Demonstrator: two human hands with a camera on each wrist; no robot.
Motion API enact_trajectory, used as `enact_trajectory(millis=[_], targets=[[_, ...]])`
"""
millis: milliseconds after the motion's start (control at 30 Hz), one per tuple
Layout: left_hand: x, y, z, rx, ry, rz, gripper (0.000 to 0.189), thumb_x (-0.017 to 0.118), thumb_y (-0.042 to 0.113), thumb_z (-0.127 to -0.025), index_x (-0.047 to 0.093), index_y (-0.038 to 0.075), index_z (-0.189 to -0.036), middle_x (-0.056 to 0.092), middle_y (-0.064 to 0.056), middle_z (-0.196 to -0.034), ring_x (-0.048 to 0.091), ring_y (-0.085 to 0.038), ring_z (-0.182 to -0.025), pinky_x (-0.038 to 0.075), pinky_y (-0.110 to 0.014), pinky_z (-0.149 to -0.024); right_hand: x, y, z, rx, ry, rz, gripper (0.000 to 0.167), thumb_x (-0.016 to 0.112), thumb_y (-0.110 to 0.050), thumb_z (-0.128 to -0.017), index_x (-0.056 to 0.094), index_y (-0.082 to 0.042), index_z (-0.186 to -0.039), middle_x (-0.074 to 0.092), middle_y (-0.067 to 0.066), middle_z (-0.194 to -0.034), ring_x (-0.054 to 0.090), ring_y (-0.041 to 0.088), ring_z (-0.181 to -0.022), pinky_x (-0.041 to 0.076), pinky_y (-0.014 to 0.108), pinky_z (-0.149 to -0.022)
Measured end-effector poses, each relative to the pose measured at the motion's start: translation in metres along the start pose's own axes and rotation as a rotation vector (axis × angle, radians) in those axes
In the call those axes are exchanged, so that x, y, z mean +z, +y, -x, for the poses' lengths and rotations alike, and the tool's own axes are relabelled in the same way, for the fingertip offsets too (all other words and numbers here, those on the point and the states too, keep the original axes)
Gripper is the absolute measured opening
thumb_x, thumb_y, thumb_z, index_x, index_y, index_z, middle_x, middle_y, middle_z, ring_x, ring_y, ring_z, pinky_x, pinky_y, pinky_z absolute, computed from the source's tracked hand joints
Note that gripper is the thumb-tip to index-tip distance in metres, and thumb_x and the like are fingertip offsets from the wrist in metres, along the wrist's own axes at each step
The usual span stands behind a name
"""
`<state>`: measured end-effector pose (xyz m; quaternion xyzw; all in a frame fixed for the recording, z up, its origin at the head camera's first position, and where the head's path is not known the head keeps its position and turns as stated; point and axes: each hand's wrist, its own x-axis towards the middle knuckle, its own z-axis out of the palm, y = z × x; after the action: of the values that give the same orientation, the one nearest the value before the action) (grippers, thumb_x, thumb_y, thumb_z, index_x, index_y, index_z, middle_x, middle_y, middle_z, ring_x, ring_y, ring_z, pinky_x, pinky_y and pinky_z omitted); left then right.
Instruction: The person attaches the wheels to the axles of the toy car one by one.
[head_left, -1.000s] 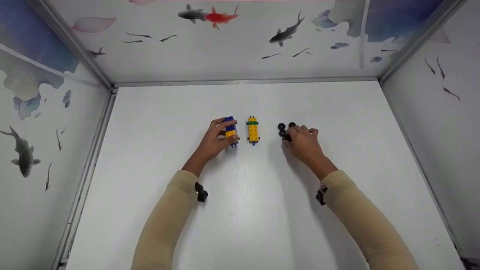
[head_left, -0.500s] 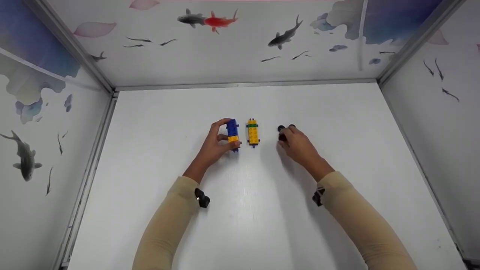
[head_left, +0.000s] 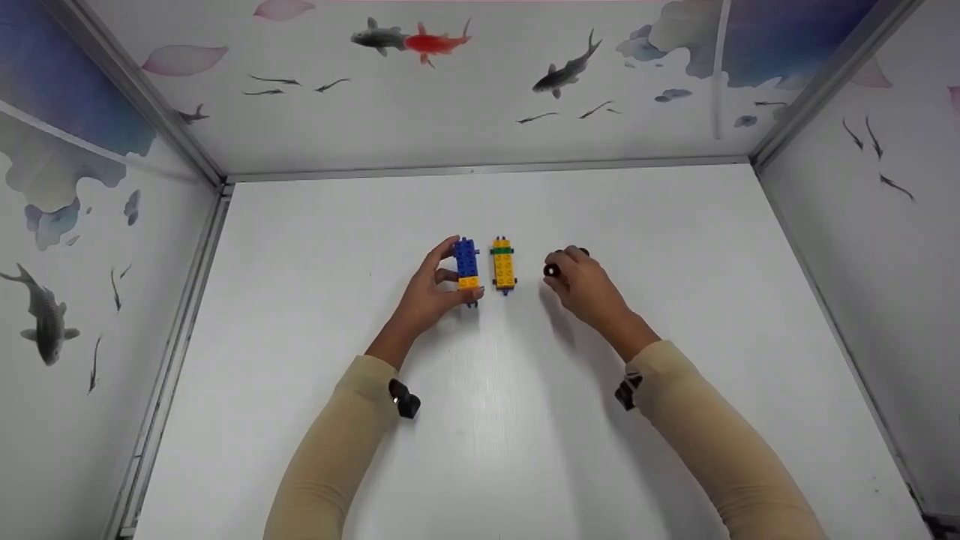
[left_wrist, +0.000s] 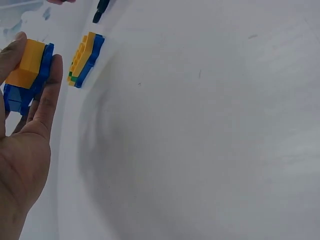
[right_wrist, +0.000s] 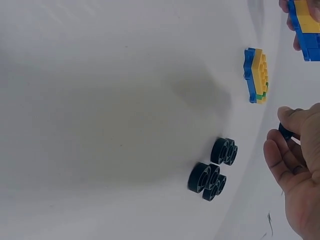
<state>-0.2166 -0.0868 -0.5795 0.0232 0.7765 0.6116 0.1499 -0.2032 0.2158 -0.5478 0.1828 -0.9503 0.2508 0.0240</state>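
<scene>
My left hand grips a toy car body of building blocks, blue with a yellow block at the near end. The left wrist view shows its blue base tilted between thumb and fingers. Between thumb and fingertips, my right hand pinches a black toy wheel, held up off the table. A second car body, yellow with a green strip and a blue base, rests on the table between the hands. Several black wheels lie in two groups, mostly hidden under the right hand in the head view.
The white table is bounded by a metal-framed back wall and side walls printed with fish. Both forearms wear tan sleeves, with a small black camera at the left wrist.
The right hand has lifted a wheel from the group and moved slightly left with it. The left hand has shifted a little toward the near side, its forefinger now at the car body's far end.
</scene>
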Motion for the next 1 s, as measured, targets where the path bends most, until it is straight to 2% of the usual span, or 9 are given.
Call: enact_trajectory(millis=[267,567,700,1000], targets=[[0.002,0.004,0.002,-0.01,0.007,0.006,0.103,0.098,0.027,-0.087,0.036,0.053,-0.166,0.041,0.003,-0.173,0.065,-0.021,-0.132,0.064,-0.041,-0.107,0.001,-0.009,-0.009,0.052,-0.027,-0.033,0.03,0.073,-0.014,-0.108,0.071,-0.006,-0.137,0.066,0.016,-0.129,0.07,0.034,-0.115,0.064,0.049,-0.104],[0.003,0.004,0.002,-0.012,0.009,-0.015,0.105,0.098,0.03,-0.087,0.035,0.051,-0.168,0.035,0.004,-0.178,0.065,-0.023,-0.133,0.063,-0.043,-0.108,0.004,-0.017,-0.017,0.072,-0.005,-0.207,0.033,0.077,-0.009,-0.104,0.073,-0.009,-0.137,0.067,0.014,-0.127,0.074,0.031,-0.111,0.066,0.047,-0.102],[0.004,0.001,0.003,-0.001,0.008,0.01,0.105,0.098,0.03,-0.086,0.036,0.049,-0.169,0.035,0.005,-0.177,0.066,-0.023,-0.132,0.064,-0.042,-0.107,0.005,-0.022,-0.023,0.082,-0.003,-0.24,0.032,0.078,-0.011,-0.104,0.075,-0.012,-0.136,0.068,0.011,-0.126,0.073,0.03,-0.11,0.066,0.048,-0.103],[0.008,-0.002,0.006,0.036,-0.025,0.049,0.107,0.098,0.028,-0.087,0.034,0.043,-0.172,0.034,0.003,-0.178,0.068,-0.023,-0.129,0.065,-0.039,-0.102,0.009,-0.031,-0.031,0.071,0.006,-0.256,0.037,0.079,-0.012,-0.104,0.073,-0.002,-0.139,0.069,0.014,-0.124,0.076,0.03,-0.109,0.066,0.046,-0.102]])
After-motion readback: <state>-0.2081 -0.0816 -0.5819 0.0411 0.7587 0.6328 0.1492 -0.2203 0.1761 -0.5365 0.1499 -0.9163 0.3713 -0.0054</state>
